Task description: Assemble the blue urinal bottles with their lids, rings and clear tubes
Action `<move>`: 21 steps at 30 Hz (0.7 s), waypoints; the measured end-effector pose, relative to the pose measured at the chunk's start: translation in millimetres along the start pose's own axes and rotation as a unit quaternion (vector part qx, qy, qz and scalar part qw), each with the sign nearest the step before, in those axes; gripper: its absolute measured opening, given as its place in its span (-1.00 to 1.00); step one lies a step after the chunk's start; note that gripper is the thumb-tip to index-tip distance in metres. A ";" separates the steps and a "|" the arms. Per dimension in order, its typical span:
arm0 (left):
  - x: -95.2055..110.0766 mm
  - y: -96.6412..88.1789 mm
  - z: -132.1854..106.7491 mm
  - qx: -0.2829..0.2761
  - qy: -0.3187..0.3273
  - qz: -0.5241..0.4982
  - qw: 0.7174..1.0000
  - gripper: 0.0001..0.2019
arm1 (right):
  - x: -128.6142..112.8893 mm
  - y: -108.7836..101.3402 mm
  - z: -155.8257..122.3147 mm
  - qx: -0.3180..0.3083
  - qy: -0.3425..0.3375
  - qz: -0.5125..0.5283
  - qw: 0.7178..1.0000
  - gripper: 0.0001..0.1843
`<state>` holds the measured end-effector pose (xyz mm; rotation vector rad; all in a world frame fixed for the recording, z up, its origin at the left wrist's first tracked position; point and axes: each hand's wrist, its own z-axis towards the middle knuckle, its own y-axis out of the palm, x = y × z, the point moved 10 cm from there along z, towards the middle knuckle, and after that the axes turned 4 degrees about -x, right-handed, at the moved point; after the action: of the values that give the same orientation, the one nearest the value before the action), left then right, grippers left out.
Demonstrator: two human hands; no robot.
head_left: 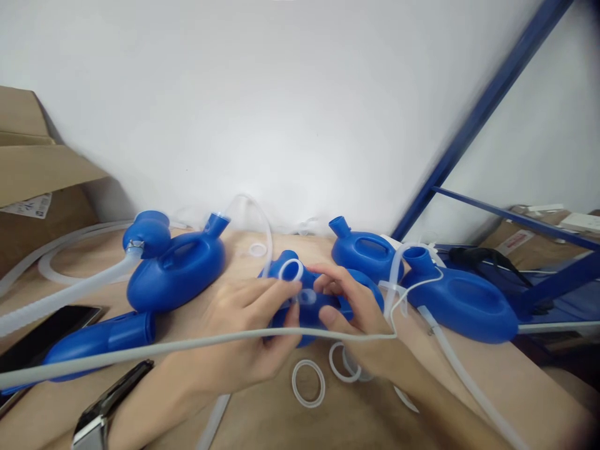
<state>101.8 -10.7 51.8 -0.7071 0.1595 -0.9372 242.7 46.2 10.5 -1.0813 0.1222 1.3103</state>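
Observation:
My left hand (pixel 253 319), closed in a pinch, grips a small white ring (pixel 291 260) with thumb and forefinger. Behind the ring lies a blue plastic bottle (pixel 307 315) on its side, its short neck partly seen above and through the ring. On the bottle's right side is my right hand (pixel 349 303), fingers curved and apart, with a gap between thumb and forefinger. Whether its fingertips press on the bottle is hard to see. More white rings (pixel 295 394) lie on the table just below my hands.
Other blue handled bottles (pixel 182 281) stand left and right (pixel 462 303). A blue cup-shaped part (pixel 149 234) carries a pale hose (pixel 70 294). A phone (pixel 56 325) lies at left near a cardboard box (pixel 42 169). A white cord (pixel 187 344) crosses before my hands. A blue metal frame (pixel 469 137) rises at right.

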 end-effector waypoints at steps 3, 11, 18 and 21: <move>8.0 4.2 -2.3 -0.007 0.035 0.004 0.999 -0.89 | -3.6 6.4 0.8 -0.020 0.012 -0.002 1.000 -0.59; 7.9 0.7 -2.4 0.011 0.026 0.000 1.000 -0.81 | -16.1 0.5 6.6 0.028 -0.021 -0.017 0.999 -0.78; -23.0 16.8 -6.6 -0.045 -0.151 -0.091 0.983 -0.83 | -39.0 -3.5 5.2 0.079 -0.126 -0.076 0.986 -0.89; -38.1 31.4 -12.0 -0.103 -0.227 -0.101 0.963 -0.72 | -29.8 -1.5 2.2 0.109 -0.125 -0.072 0.983 -0.89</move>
<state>95.4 25.5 16.6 -1.1295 -0.2275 -0.9347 233.2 26.7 31.2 -0.7194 -0.0015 1.2592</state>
